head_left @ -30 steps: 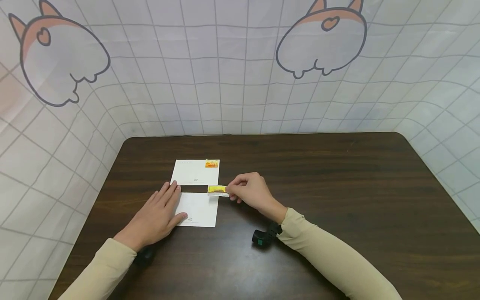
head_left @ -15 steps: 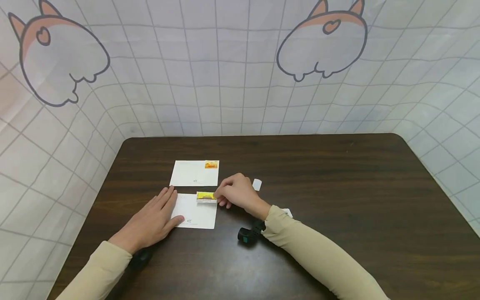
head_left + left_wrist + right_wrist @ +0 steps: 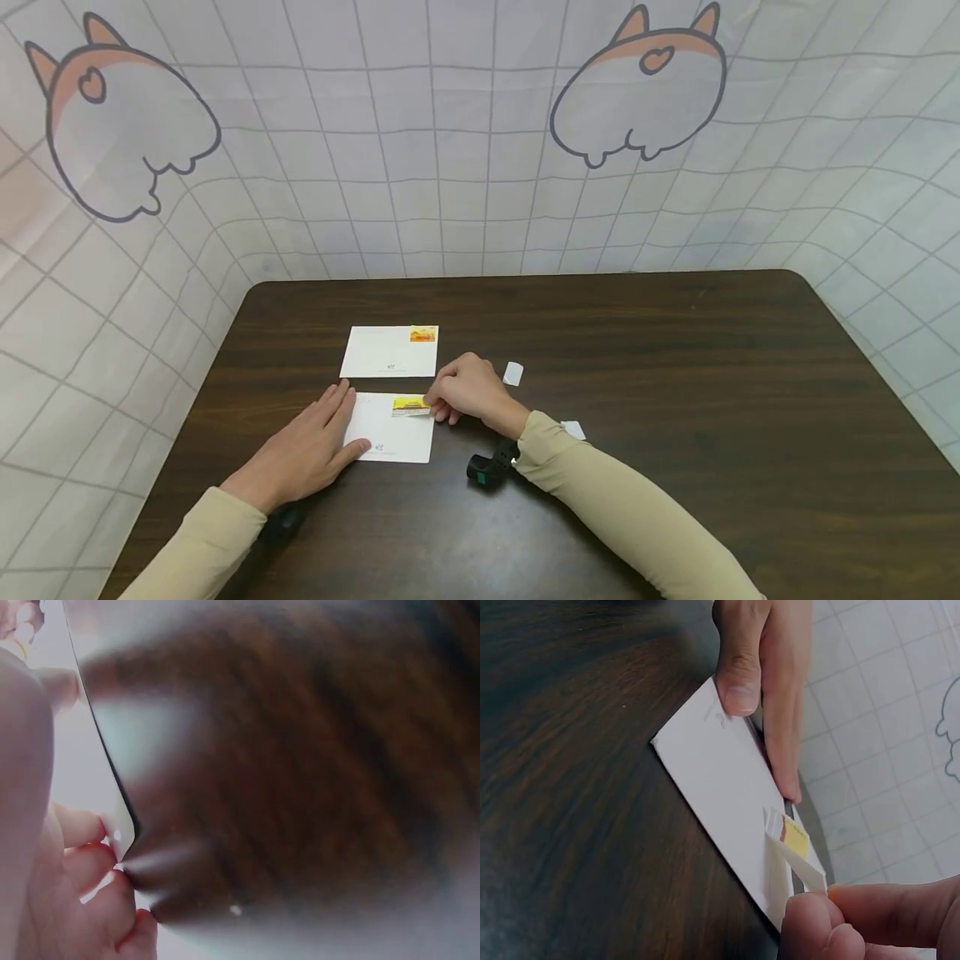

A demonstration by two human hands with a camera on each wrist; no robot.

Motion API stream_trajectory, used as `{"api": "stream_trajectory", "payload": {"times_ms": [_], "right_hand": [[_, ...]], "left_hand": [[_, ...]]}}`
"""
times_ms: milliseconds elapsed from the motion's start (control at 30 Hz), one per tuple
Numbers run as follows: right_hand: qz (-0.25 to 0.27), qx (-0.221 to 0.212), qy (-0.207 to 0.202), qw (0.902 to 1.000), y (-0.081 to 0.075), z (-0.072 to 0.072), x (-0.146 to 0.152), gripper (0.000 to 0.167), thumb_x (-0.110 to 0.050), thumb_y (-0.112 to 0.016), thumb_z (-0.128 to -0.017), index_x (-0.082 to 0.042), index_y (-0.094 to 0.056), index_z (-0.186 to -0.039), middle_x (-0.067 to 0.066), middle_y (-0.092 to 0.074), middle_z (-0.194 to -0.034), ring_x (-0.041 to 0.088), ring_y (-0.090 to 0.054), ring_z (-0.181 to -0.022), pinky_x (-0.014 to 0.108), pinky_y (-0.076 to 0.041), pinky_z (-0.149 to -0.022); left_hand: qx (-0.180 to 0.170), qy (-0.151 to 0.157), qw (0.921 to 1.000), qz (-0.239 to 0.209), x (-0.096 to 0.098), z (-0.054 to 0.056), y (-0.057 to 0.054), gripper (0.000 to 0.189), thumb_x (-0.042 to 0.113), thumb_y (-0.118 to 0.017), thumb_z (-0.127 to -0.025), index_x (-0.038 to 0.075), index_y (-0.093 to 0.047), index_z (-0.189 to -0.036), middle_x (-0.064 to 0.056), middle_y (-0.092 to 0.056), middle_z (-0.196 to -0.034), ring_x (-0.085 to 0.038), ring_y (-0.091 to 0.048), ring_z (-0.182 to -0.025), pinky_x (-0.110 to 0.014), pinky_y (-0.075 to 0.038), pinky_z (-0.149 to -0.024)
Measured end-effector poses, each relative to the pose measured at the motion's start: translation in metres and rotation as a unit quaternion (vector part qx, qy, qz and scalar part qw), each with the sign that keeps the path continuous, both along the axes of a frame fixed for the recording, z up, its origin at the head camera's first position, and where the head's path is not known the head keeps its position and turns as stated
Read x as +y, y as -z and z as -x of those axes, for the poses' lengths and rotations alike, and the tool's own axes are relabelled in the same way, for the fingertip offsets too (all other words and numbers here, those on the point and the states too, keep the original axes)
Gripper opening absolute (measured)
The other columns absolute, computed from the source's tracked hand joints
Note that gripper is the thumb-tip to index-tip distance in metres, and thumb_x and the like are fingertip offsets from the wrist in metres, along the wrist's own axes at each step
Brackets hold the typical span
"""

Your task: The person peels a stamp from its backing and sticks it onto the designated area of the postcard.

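Note:
Two white envelope-like cards lie one behind the other on the dark table. My left hand (image 3: 300,450) rests with fingers extended on the left edge of the near card (image 3: 397,442), thumb over its lower left part. At that card's upper right corner, my right hand (image 3: 472,390) pinches the right end of a small yellow stamp (image 3: 408,403) between thumb and forefinger. In the right wrist view the stamp (image 3: 796,838) slants up from the card towards the fingertips. The far card (image 3: 378,350) bears an orange stamp (image 3: 422,334) in its upper right corner.
Beyond the right hand lies a small white paper piece (image 3: 513,373); another white piece (image 3: 573,430) is partly hidden by the right sleeve. A black wrist camera (image 3: 487,471) hangs beneath the right wrist. A white grid-patterned curtain (image 3: 465,150) stands behind the wooden table (image 3: 675,375).
My right hand has moved left and slightly nearer, bringing the yellow stamp from the card's far edge onto its upper right corner. The white paper pieces have come into view. The left hand stays.

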State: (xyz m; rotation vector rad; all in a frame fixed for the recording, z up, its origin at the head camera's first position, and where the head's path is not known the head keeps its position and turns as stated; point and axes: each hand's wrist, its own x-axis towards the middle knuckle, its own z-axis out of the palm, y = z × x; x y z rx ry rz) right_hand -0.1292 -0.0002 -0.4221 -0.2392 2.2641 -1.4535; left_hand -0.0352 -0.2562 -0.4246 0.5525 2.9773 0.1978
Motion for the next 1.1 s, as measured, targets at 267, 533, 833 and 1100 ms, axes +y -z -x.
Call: {"api": "stream_trajectory", "payload": {"times_ms": [267,533,833,1100], "right_hand": [[-0.010,0.002,0.005,0.9999,0.0003,-0.0011,-0.0055,0.011,-0.008,-0.072,-0.082,-0.011,-0.080,-0.075,0.001,-0.072,-0.060,0.009,-0.064,-0.047,0.027,-0.058,-0.050],[-0.041,0.034,-0.014,0.9985,0.0005,-0.0043,-0.0026,0.016,-0.009,-0.071,-0.084,-0.010,-0.076,-0.069,0.000,-0.071,-0.058,0.009,-0.064,-0.045,0.029,-0.060,-0.053],[-0.052,0.054,-0.028,0.9968,-0.0012,-0.0048,-0.0029,0.018,-0.010,-0.071,-0.087,-0.011,-0.076,-0.069,0.003,-0.072,-0.060,0.010,-0.066,-0.046,0.029,-0.061,-0.053],[-0.061,0.056,-0.033,0.9960,-0.0037,-0.0061,-0.0041,0.019,-0.010,-0.071,-0.088,-0.009,-0.076,-0.070,0.000,-0.070,-0.058,0.009,-0.066,-0.046,0.027,-0.060,-0.052]], "left_hand": [[0.006,0.006,0.9999,0.007,-0.0015,-0.0009,0.0003,0.080,0.047,-0.055,-0.105,-0.011,-0.032,-0.156,-0.031,-0.030,-0.166,-0.047,-0.035,-0.154,-0.058,-0.038,-0.123],[0.003,0.010,0.9999,0.002,-0.0005,-0.0013,0.0029,0.080,0.048,-0.053,-0.106,-0.011,-0.032,-0.156,-0.031,-0.030,-0.166,-0.047,-0.035,-0.154,-0.059,-0.038,-0.122],[0.010,0.012,0.9999,0.007,-0.0006,-0.0013,-0.0017,0.079,0.045,-0.056,-0.105,-0.011,-0.033,-0.156,-0.031,-0.032,-0.165,-0.047,-0.036,-0.153,-0.059,-0.039,-0.121],[0.008,0.014,0.9998,0.010,-0.0028,-0.0008,-0.0023,0.079,0.045,-0.056,-0.105,-0.011,-0.033,-0.156,-0.031,-0.031,-0.166,-0.047,-0.036,-0.153,-0.058,-0.039,-0.122]]}}
